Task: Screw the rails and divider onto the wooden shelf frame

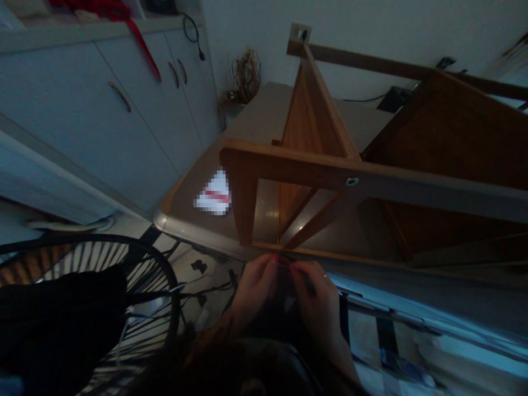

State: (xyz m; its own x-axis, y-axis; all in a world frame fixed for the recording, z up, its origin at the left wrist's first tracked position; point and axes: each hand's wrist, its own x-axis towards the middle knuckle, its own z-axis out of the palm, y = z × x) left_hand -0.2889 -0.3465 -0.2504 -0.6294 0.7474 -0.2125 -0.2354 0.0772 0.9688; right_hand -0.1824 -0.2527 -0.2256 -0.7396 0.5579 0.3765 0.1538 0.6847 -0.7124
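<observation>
The left hand (254, 286) and right hand (318, 301) are pinching shut on something indistinct at the lowest rail of the wooden frame (289, 163), best kept steady.

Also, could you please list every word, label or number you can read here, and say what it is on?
None can be read.
The white patch with a red bar on the grey-brown tabletop is blurred out: unreadable.
The brown wooden frame shows no lettering.

What lies between the left hand (256, 283) and right hand (317, 300) is too dark to tell. A pixelated patch (213, 193) masks part of the table (258, 118); the wooden frame (289, 165) is cut off at the right edge.
</observation>
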